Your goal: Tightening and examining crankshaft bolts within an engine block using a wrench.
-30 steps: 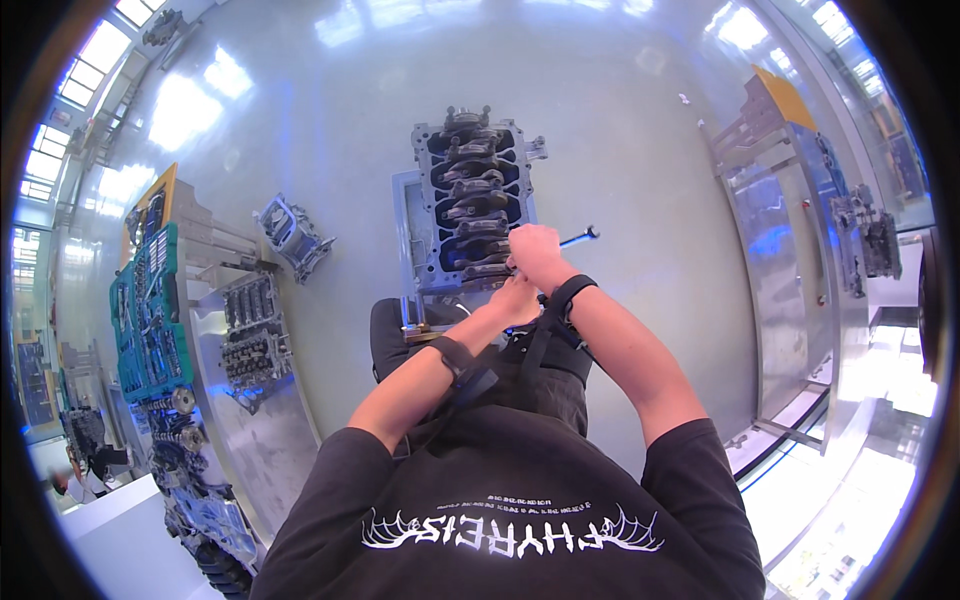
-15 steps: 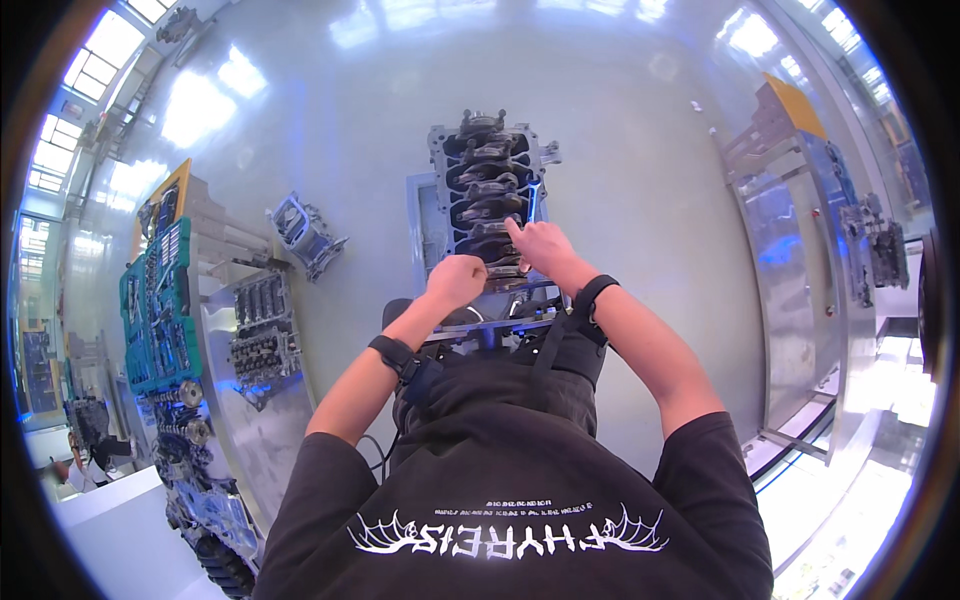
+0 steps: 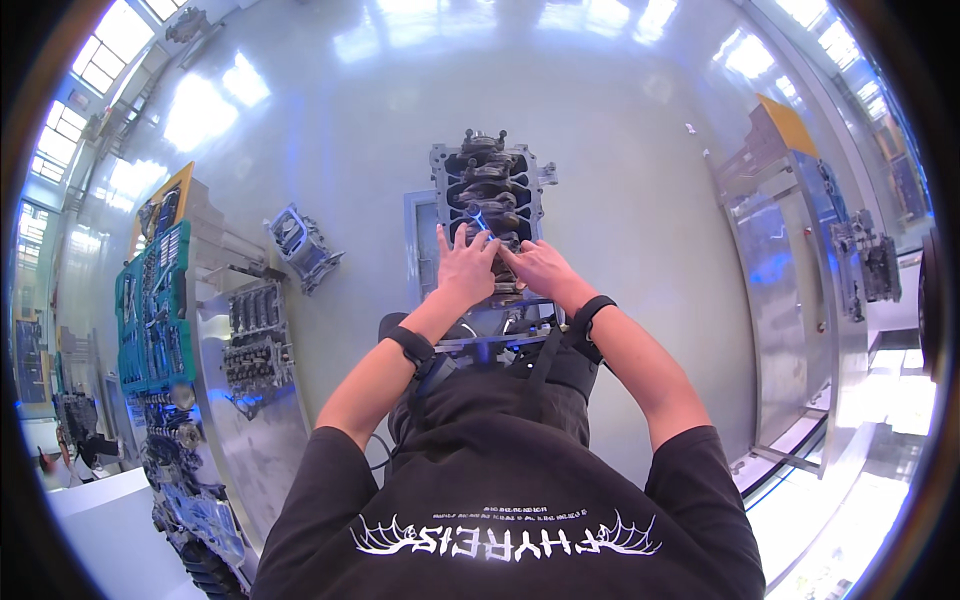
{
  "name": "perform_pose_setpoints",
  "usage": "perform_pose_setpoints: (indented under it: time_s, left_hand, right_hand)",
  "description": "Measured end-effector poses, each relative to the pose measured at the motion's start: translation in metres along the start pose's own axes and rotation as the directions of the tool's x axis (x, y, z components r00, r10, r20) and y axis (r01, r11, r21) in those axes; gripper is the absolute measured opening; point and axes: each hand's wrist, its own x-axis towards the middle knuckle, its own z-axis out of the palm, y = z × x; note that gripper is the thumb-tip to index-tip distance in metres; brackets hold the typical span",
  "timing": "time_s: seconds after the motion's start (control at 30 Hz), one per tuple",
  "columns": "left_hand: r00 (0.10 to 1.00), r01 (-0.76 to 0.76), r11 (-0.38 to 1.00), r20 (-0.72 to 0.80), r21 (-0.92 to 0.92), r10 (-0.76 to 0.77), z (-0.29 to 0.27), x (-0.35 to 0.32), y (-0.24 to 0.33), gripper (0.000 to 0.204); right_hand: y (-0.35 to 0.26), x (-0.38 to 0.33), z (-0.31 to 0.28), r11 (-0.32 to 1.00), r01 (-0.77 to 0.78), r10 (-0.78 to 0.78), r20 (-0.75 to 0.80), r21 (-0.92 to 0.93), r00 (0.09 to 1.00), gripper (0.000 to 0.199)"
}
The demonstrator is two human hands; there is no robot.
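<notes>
An engine block [image 3: 537,190] with its crankshaft [image 3: 487,172] exposed lies in front of me, long side running away from my body. In my right hand [image 3: 543,272] is a combination wrench [image 3: 480,220], its shiny open end pointing far-left over the crankshaft. Fingers of my left hand [image 3: 466,268] are spread over the near left part of the block, with the fingertips close to the wrench shaft. Whether they touch it I cannot tell. Both hands nearly meet, and they hide the crankshaft's near section.
Left of the block, a metal casting [image 3: 303,246] lies on the floor. Farther left, a bench carries a green tool case [image 3: 155,300] and a cylinder head [image 3: 256,310]. To the right stands a metal bench [image 3: 785,270] with engine parts [image 3: 868,262] beyond it.
The wrench has swung from pointing straight away to slanting left across the crankshaft. My left hand has opened from a closed shape and moved forward. The block appears slightly lower in view.
</notes>
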Motion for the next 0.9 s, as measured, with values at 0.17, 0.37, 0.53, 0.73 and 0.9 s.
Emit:
perform_pose_setpoints:
  time_s: [0.17, 0.37, 0.53, 0.73, 0.9]
  left_hand:
    - [0.999, -0.006, 0.993, -0.053, 0.12, 0.013, 0.004, 0.002, 0.0, 0.049]
    - [0.978, -0.002, 0.996, 0.209, 0.092, -0.018, 0.016, -0.007, -0.022, 0.032]
    - [0.999, -0.045, 0.999, 0.013, -0.003, 0.045, 0.022, -0.031, -0.029, 0.022]
    - [0.991, 0.006, 0.99, 0.136, -0.138, 0.012, 0.022, -0.052, -0.027, 0.018]
    - [0.97, 0.004, 0.983, 0.239, -0.184, 0.04, 0.018, -0.067, -0.013, 0.02]
  right_hand:
    - [0.008, -0.004, 0.011, 0.973, 0.224, -0.23, -0.16, -0.058, 0.96, 0.064]
    - [-0.007, -0.007, 0.01, 0.955, 0.296, -0.291, -0.246, -0.021, 0.924, 0.054]
    - [-0.008, -0.007, -0.002, 0.962, 0.271, -0.272, -0.16, -0.024, 0.949, 0.064]
    - [0.018, 0.005, 0.003, 0.995, 0.078, -0.065, -0.174, 0.069, 0.983, 0.078]
    - [0.012, -0.002, -0.005, 0.999, -0.051, 0.051, 0.013, -0.009, 0.999, 0.046]
